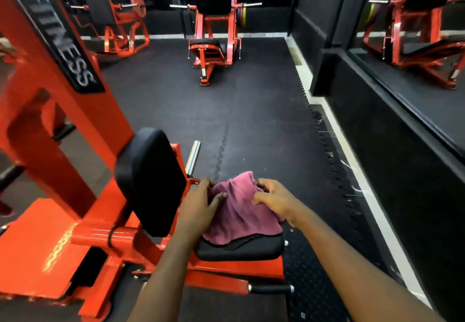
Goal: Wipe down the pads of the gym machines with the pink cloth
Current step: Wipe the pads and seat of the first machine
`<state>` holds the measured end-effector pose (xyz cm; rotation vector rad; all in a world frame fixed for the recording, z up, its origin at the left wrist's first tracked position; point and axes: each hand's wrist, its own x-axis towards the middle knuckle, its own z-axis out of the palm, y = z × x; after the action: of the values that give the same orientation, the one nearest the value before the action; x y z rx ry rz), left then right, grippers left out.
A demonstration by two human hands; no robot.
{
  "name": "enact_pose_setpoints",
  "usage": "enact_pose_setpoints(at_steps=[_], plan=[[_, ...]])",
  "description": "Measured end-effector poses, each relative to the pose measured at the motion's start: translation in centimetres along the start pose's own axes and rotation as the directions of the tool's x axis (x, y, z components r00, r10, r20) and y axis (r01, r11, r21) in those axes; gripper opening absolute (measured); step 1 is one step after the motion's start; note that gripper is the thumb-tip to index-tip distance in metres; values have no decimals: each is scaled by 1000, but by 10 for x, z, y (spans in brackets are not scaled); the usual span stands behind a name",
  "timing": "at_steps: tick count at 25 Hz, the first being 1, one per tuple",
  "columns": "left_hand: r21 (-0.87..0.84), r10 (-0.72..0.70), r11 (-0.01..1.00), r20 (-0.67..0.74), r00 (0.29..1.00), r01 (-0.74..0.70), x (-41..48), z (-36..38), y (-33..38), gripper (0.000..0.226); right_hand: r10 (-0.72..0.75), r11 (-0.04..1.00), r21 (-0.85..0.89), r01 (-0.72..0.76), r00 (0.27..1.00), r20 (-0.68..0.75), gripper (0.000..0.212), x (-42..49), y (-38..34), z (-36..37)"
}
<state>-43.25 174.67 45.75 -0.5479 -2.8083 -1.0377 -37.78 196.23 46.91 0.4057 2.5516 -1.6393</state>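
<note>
On seat pad (241, 250) of red machine (50, 241): left hand (201, 206) and right hand (274, 198) each grip pink cloth (241, 213), fingers curled over its far edge, thumbs on top. Cloth bunched, covering most of pad. Upright back pad (151, 180) just left; chrome peg (193, 157) beyond.

The cloth (241, 208) lies on the seat pad (241, 248), gripped at its left edge by the left hand (201, 206) and at its right edge by the right hand (274, 198). An upright pad (151, 180) stands just left of the seat. A second machine (214, 27) stands well beyond, by the far wall.
</note>
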Motion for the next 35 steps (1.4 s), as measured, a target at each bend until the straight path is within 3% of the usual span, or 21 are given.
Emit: enact_pose_setpoints(at_steps=[2, 3, 5, 7, 10, 14, 16, 18, 21, 24, 27, 29, 32, 35], plan=[[147, 56, 989, -214, 975, -24, -6, -52, 50, 28, -65, 995, 73, 67, 997, -32, 31, -31, -53, -19], [72, 42, 997, -212, 976, -27, -11, -72, 75, 26, -99, 990, 95, 107, 992, -82, 26, -43, -73, -27], [-270, -3, 962, 109, 994, 32, -23, -101, 119, 28, -127, 977, 148, 155, 974, -187, 24, -64, -105, -40], [-393, 89, 915, 419, 904, 92, -34, -116, 148, 37, -113, 957, 239, 164, 970, -215, 24, -83, -125, -57], [-318, 200, 947, 499, 843, -37, -34, -121, 173, 53, -132, 931, 323, 173, 981, -145, 41, -108, -134, -89], [-182, 313, 947, 358, 880, -263, -18, -113, 203, 46, -141, 947, 269, 175, 980, -142, 48, -128, -131, -134], [-131, 275, 959, 198, 941, -252, -1, -118, 220, 43, -110, 990, 63, 130, 961, -255, 42, -135, -123, -166], [-117, 151, 982, 5, 989, -149, 20, -127, 230, 34, -105, 976, -217, 27, 928, -357, 36, -144, -110, -203], [-88, 51, 994, -172, 984, -67, 41, -137, 232, 16, -84, 908, -401, -125, 882, -465, 33, -154, -87, -243], [-78, 103, 989, -246, 964, -125, 43, -133, 250, 4, -106, 840, -489, -237, 811, -575, 20, -158, -71, -261], [-125, 150, 972, -328, 933, -200, 41, -129, 267, 9, -189, 806, -525, -273, 722, -665, 17, -156, -56, -264], [-164, 132, 965, -381, 915, -207, 40, -132, 276, 8, -221, 855, -479, -197, 698, -681, 28, -153, -52, -266], [-245, 70, 949, -454, 888, -200, 41, -147, 289, 9, -244, 955, -280, 94, 784, -571, 55, -163, -66, -273], [-290, -6, 944, -500, 866, -161, 43, -164, 292, 7, -255, 960, -217, 176, 868, -425, 48, -175, -77, -283]])
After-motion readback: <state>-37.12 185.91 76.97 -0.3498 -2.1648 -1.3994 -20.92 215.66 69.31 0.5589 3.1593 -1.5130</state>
